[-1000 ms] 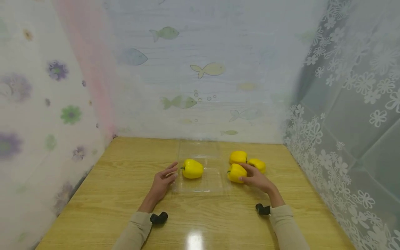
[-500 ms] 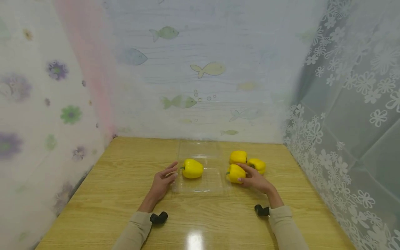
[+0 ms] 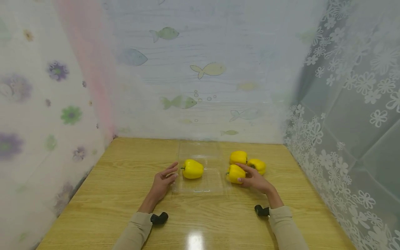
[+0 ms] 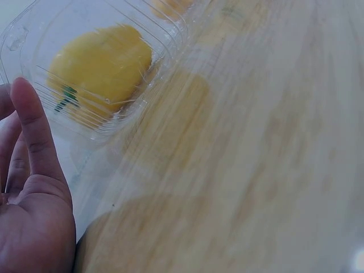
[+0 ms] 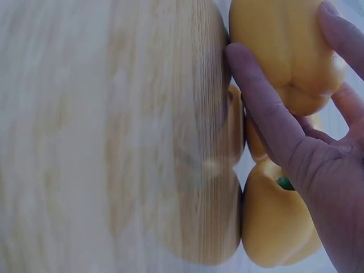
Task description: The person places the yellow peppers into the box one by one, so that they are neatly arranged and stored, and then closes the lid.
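Observation:
A clear plastic clamshell container lies open in the middle of the table, its lid folded back. One yellow bell pepper rests on its side in the left half, stem pointing left. My left hand is at the container's left edge, fingers fairly straight and fingertips right at the wall; the left wrist view shows nothing in the palm. To the right of the container, my right hand grips a second yellow bell pepper between thumb and fingers. In the right wrist view this held pepper sits close to the tabletop.
Behind the right hand sit two more yellow peppers, one at the back and one farther right. The wooden table ends at a fish-print curtain. Patterned curtains hang on both sides. Each wrist carries a black camera.
My right hand has shifted slightly left with the pepper in its grip, then held nearly still. The left hand and the container have stayed where they were.

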Demonstrator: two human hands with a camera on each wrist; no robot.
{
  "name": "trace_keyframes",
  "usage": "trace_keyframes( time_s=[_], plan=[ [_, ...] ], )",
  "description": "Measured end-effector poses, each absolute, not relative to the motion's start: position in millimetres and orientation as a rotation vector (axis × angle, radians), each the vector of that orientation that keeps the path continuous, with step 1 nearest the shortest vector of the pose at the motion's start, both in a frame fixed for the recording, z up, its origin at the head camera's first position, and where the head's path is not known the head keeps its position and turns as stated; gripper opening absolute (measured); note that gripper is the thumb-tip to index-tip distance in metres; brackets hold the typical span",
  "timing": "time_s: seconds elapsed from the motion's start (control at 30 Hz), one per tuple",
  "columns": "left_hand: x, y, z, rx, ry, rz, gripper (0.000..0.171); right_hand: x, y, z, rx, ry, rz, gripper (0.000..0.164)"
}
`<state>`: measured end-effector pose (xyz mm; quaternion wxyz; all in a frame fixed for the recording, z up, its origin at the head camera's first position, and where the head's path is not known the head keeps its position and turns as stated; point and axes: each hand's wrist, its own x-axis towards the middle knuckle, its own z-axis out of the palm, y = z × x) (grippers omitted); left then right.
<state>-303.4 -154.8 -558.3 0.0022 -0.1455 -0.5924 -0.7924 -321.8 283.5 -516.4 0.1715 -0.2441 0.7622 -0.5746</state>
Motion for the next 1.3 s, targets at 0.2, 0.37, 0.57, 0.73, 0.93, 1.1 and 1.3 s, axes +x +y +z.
trace_keyframes(
  time_s=[0.2, 0.37, 0.57, 0.73, 0.93, 1.1, 1.3],
  plan=[
    [-302.6, -153.6, -557.0, -0.448, -1.864, -2.489, 0.05, -322.0, 283.4, -517.8, -0.672, 2.178, -1.652, 0.071],
    [-302.3, -153.8, -555.7, -0.468, -1.877, -2.479, 0.052, -320.8, 283.2, -515.9, -0.687, 2.181, -1.66, 0.071],
    [-301.8, -153.8, -555.0, -0.476, -1.876, -2.477, 0.053, -318.0, 282.6, -511.5, -0.67, 2.215, -1.66, 0.07],
    [-302.5, -154.1, -555.7, -0.482, -1.893, -2.457, 0.053, -317.3, 284.5, -512.2, -0.651, 2.24, -1.661, 0.069],
    [-301.5, -154.4, -554.5, -0.48, -1.898, -2.454, 0.053, -316.3, 286.5, -513.2, -0.654, 2.259, -1.662, 0.069],
    [-300.4, -155.1, -553.6, -0.467, -1.921, -2.444, 0.052, -314.7, 287.1, -511.6, -0.682, 2.287, -1.649, 0.069],
    [-299.6, -154.6, -552.8, -0.452, -1.903, -2.46, 0.052, -312.5, 286.5, -506.4, -0.7, 2.328, -1.638, 0.069]
  ],
)
